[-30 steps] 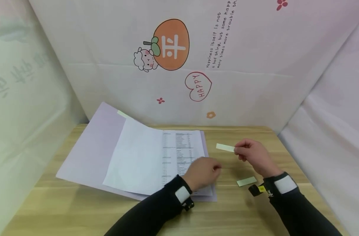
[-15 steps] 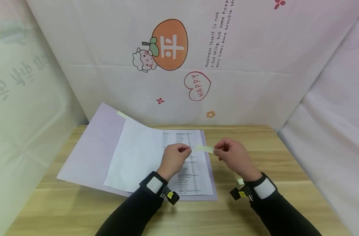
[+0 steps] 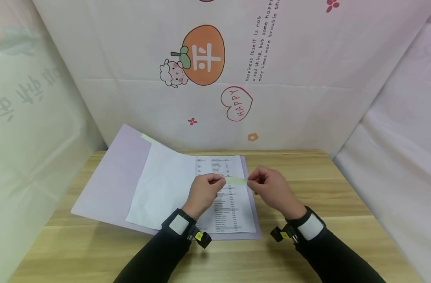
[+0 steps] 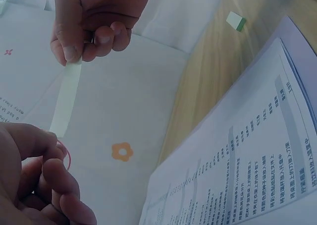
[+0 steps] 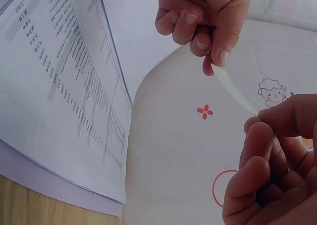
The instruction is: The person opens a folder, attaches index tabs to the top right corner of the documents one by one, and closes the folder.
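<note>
A pale green sticky note strip (image 3: 236,181) stretches between my two hands above the open lilac folder (image 3: 102,188). My left hand (image 3: 202,192) pinches its left end between thumb and forefinger; the right hand (image 3: 275,192) pinches the other end the same way. In the right wrist view the strip (image 5: 235,91) bows slightly. Beneath lies a printed sheet (image 3: 249,212) with columns of text, partly covered by the left hand. The blank leaf (image 3: 159,184) to its left is turned partway up. Another pale green strip (image 3: 147,138) shows at the folder's upper edge.
A small green sticky note pad (image 4: 237,21) lies on the wooden table (image 3: 328,188) right of the folder, hidden in the head view by the right arm. A white printed cloth (image 3: 290,114) rises behind the table, with white cloth at both sides.
My right hand has carried the strip left over the printed sheet. The left hand has moved left and up from the folder's right edge and now pinches the strip's free end.
</note>
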Available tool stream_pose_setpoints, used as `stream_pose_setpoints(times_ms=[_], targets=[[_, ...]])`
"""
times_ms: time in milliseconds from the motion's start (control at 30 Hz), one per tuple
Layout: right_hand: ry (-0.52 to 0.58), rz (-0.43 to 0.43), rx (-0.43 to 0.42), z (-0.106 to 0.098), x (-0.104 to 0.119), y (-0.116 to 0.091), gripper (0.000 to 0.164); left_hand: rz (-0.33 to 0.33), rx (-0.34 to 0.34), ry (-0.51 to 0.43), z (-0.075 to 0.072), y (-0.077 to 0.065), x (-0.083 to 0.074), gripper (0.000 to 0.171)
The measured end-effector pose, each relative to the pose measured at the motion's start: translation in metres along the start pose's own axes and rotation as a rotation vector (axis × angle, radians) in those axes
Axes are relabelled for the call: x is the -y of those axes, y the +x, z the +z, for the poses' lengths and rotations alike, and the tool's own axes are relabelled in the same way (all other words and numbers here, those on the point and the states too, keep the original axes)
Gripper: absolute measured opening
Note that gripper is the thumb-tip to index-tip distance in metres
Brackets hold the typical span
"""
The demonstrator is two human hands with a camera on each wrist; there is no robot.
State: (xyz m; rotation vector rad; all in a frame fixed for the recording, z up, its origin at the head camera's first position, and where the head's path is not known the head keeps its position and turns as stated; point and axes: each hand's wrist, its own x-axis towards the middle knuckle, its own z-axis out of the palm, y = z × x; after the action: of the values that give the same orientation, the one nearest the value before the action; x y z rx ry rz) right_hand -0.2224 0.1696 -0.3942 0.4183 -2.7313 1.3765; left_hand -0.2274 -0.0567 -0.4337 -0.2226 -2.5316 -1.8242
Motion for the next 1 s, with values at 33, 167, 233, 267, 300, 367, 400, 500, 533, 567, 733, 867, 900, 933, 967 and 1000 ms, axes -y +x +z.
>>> stream_pose_setpoints(times_ms=[33,167,233,267,300,367,400,500,533,567,733,867,900,933,967,1000], targets=[[0.001,0.000,0.001,0.000,0.001,0.000,0.007,-0.001,0.004,-0.003,0.000,0.000,0.000,0.020],[0.001,0.010,0.007,0.002,0.003,-0.003,0.008,-0.002,0.006,0.001,0.002,-0.002,0.001,0.018],[-0.001,0.015,0.009,0.003,0.004,-0.004,0.009,0.003,0.005,0.007,0.002,-0.004,0.000,0.020],[0.000,0.018,0.010,0.003,0.005,-0.004,0.009,0.004,0.005,0.010,0.002,-0.004,0.000,0.020],[0.002,0.018,0.011,0.004,0.006,-0.005,0.009,0.004,0.005,0.014,0.002,-0.005,0.000,0.021],[0.007,0.018,0.011,0.004,0.006,-0.005,0.009,0.003,-0.002,0.022,0.002,-0.005,0.000,0.021],[0.014,0.020,0.011,0.004,0.007,-0.006,0.008,-0.001,-0.006,0.025,0.002,-0.006,0.000,0.021],[0.060,0.050,0.022,0.005,0.006,-0.006,0.011,-0.025,-0.019,0.009,0.002,-0.006,-0.001,0.020],[0.093,0.069,0.032,0.005,0.005,-0.006,0.016,-0.035,-0.023,-0.007,0.001,-0.006,-0.001,0.020],[0.132,0.094,0.046,0.005,0.003,-0.005,0.020,-0.049,-0.026,-0.027,0.001,-0.006,0.000,0.020],[0.348,0.183,0.169,0.011,-0.006,-0.002,0.042,-0.109,-0.015,-0.150,-0.003,-0.003,0.001,0.023],[0.403,0.169,0.184,0.022,-0.009,0.001,0.040,-0.142,0.028,-0.175,-0.005,-0.001,-0.003,0.023],[0.398,0.165,0.164,0.025,-0.009,0.003,0.037,-0.152,0.039,-0.166,-0.006,0.000,-0.004,0.022],[0.392,0.160,0.143,0.027,-0.008,0.004,0.034,-0.161,0.049,-0.149,-0.007,0.001,-0.007,0.021],[0.383,0.158,0.122,0.028,-0.008,0.006,0.031,-0.169,0.055,-0.127,-0.007,0.002,-0.009,0.019],[0.371,0.160,0.103,0.029,-0.007,0.009,0.029,-0.178,0.059,-0.104,-0.007,0.004,-0.012,0.018]])
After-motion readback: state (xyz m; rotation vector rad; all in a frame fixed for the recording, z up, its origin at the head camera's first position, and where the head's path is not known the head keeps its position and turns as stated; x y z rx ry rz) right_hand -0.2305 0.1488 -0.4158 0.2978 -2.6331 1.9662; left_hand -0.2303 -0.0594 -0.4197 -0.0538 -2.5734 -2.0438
